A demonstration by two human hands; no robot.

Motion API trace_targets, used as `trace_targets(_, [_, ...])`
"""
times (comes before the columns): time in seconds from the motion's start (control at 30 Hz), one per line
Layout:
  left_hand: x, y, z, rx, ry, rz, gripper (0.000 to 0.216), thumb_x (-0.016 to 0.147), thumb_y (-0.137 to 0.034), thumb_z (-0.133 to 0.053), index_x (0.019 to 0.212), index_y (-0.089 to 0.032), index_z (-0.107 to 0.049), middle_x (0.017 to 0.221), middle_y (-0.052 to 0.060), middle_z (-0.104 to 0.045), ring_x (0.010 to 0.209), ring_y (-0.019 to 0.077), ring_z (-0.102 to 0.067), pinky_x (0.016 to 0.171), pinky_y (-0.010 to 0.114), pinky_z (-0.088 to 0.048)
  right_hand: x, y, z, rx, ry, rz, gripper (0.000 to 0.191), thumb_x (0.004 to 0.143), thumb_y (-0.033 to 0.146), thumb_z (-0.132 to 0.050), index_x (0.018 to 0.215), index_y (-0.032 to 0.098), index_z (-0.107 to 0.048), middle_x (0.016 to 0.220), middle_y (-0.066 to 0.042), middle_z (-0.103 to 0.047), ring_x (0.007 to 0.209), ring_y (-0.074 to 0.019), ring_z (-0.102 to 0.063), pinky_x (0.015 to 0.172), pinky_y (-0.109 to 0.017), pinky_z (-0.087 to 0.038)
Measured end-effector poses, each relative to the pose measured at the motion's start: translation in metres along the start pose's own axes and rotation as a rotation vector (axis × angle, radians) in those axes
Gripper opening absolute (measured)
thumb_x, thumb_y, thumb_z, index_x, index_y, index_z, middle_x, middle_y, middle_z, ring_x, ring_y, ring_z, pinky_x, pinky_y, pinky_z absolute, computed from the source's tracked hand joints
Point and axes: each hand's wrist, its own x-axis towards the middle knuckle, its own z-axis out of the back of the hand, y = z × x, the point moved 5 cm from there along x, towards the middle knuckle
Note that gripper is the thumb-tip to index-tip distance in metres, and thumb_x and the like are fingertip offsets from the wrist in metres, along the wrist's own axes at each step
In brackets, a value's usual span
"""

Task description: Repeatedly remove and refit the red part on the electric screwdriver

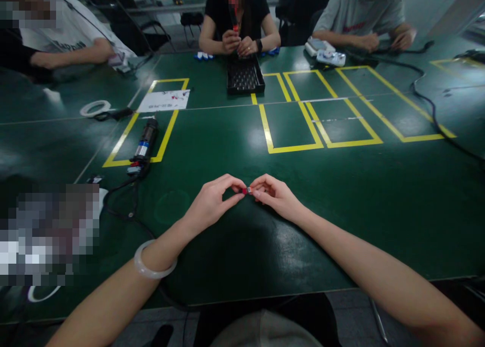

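Note:
Both my hands meet over the green table (341, 195), a little above its near edge. My left hand (212, 201) and my right hand (273, 194) each pinch one end of a tiny red part (246, 190) between thumb and fingertips. The part is too small to make out in detail. A pale bangle (149, 266) circles my left wrist.
A black cylindrical tool (145, 141) with a cable lies to the left inside yellow tape outlines (288, 147). Beyond it lie a white sheet (164, 100) and a tape roll (94, 107). A black tray (244, 77) sits before a person across the table. Other people sit around it.

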Motion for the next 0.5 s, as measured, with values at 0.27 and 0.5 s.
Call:
trace_targets(0.27, [-0.005,-0.008,-0.010,0.298,0.017,-0.247,0.013,0.097,-0.026,-0.053,0.100,-0.016,-0.061,0.101,0.006,-0.067,0.098,0.0187,-0.061,0.089,0.034,-0.046,0.001,-0.003,-0.002,0.013,0.033,-0.019,0.024,0.080,0.033,-0.072,0.094,0.017,-0.062,0.076,0.001,-0.061,0.063,-0.0094,-0.054,0.055,-0.022,-0.041])
trace_targets(0.5, [0.001,0.048,0.054,0.580,-0.154,0.037,0.038,0.097,-0.040,-0.047,0.127,-0.018,-0.056,0.130,0.012,-0.056,0.123,0.0268,-0.052,0.105,0.042,-0.040,0.002,-0.001,0.004,-0.064,-0.026,0.002,0.026,0.080,0.027,-0.070,0.103,0.016,-0.065,0.077,0.001,-0.060,0.064,-0.0091,-0.054,0.059,-0.023,-0.044])
